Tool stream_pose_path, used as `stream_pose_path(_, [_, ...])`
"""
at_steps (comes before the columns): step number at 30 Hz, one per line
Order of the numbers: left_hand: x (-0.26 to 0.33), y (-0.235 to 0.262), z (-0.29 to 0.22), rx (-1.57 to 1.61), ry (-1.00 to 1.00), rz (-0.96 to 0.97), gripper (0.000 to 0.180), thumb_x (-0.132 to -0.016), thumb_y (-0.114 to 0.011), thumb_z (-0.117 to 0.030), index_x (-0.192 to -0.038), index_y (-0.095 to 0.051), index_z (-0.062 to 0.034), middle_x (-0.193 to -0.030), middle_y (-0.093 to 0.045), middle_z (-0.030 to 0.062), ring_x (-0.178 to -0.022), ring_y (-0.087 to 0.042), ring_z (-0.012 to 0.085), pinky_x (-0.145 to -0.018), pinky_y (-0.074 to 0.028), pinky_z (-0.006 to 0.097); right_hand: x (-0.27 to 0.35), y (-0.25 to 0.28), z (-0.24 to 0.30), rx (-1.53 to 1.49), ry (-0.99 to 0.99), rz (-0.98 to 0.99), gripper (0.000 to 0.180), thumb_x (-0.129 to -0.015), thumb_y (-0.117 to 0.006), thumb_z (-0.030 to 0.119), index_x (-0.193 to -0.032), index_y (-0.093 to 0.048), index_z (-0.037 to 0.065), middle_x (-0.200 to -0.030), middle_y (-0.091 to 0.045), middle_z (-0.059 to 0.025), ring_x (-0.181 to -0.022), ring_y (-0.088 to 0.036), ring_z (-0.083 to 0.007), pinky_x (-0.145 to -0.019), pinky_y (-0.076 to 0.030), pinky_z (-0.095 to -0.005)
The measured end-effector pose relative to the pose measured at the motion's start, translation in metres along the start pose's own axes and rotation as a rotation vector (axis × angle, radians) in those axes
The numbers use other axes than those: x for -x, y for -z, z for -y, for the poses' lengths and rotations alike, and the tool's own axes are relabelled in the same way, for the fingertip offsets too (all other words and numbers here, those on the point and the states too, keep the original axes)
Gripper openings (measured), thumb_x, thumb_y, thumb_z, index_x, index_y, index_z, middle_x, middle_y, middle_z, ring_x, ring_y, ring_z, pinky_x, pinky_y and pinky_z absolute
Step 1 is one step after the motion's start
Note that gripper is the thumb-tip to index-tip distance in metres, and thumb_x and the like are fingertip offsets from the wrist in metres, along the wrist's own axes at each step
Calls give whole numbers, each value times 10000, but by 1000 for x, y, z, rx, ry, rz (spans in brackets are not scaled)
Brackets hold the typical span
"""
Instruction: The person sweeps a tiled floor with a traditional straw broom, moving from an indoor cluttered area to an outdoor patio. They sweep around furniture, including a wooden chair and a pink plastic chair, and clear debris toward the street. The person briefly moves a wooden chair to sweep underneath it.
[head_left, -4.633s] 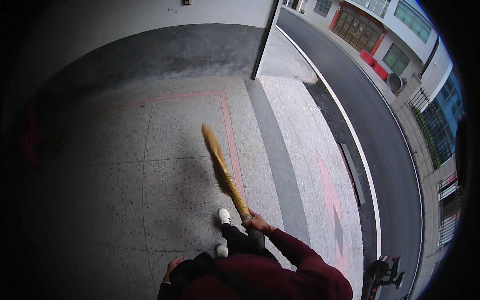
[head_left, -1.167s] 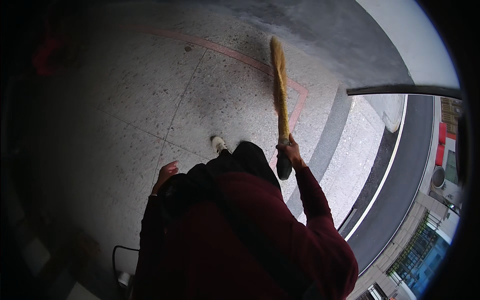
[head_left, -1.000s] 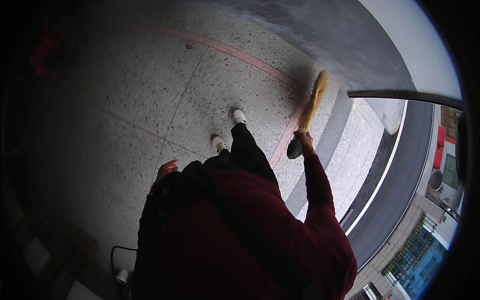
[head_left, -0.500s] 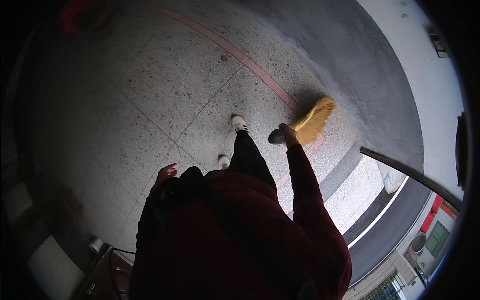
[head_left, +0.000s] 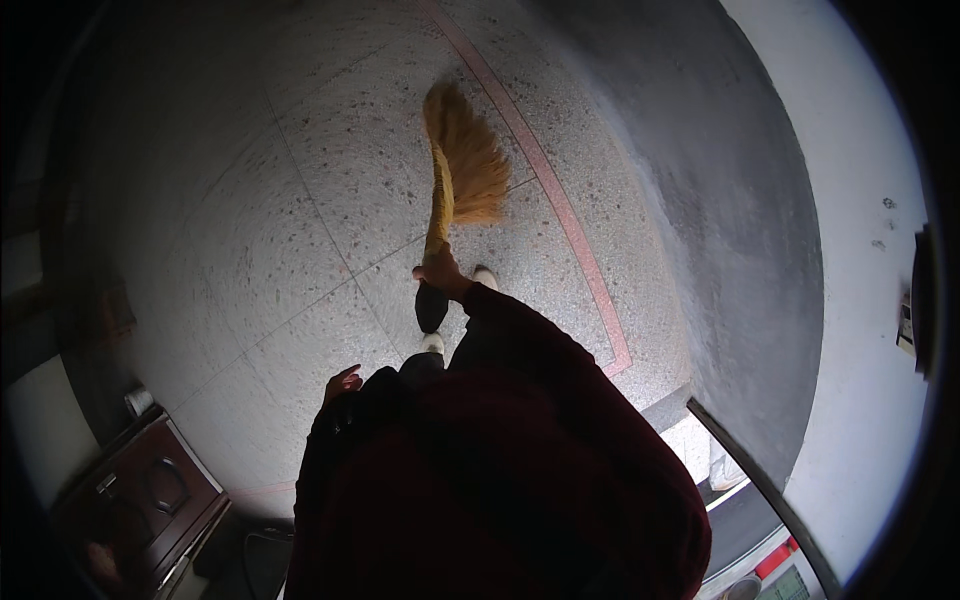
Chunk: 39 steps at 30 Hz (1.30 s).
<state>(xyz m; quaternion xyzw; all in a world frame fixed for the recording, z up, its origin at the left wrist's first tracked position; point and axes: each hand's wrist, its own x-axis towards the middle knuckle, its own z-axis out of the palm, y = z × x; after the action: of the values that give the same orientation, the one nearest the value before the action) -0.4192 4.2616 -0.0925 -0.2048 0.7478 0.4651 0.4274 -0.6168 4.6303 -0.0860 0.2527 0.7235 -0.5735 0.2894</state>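
Broom [head_left: 462, 160] swung forward, right hand [head_left: 440, 272] gripping

Yellow straw broom [head_left: 455, 165]; bristles fanned on speckled floor; handle tilted upward.

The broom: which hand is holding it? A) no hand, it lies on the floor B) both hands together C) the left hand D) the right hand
D: the right hand grips the handle of the yellow straw broom, whose bristles reach out over the speckled floor, while the left hand hangs free at the person's side with nothing in it.
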Motion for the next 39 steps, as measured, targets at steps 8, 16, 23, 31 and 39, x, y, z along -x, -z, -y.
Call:
stream_pose_path(8, [-19, -7, -39, 51, -64, 47, 443, -753, -601, -205, -1177, -486, -150, -960, -583, 125, -882, -568, 192, -755, -456, 304, -5, 75, 85, -474, -25, 514, 348, -663, -631, 103, -978, -496, 49, -668, -518, -52, -529, -529, -157, -460, -466, -287])
stream_pose_path(16, [-52, 20, -131, -90, -110, -17, 428, -751, -602, -215, -1157, -500, -123, -950, -598, 137, -873, -582, 217, -745, -471, 305, -27, 165, 91, -187, 141, 85, 469, -618, -653, 57, -1034, -439, 35, -666, -527, -53, -516, -523, -150, -450, -452, -280])
stream_pose_path(23, [-166, 87, -122, -122, -412, 33, 369, -776, -555, -204, -1132, -523, -113, -821, -618, 51, -766, -579, 130, -695, -462, 266, -154, 225, 87, -4, 4, -246, 370, -590, -673, 83, -909, -495, 26, -641, -544, -55, -486, -518, -158, -436, -445, -281])
stream_pose_path(31, [-170, 164, -223, -75, -299, -89, 395, -755, -602, -203, -1133, -519, -125, -909, -612, 117, -834, -596, 205, -740, -477, 316, -178, 120, 196, -178, 168, 108, 206, -641, -657, 166, -751, -526, 51, -665, -535, -39, -629, -538, -135, -545, -435, -264])
stream_pose_path(39, [-186, 183, -249, -7, -309, -167, 382, -745, -593, -185, -1118, -533, -128, -874, -619, 106, -841, -590, 200, -756, -471, 318, -157, 134, 341, -233, -18, 251, 400, -677, -581, 165, -1042, -438, 89, -691, -495, -67, -519, -512, -159, -460, -471, -284])
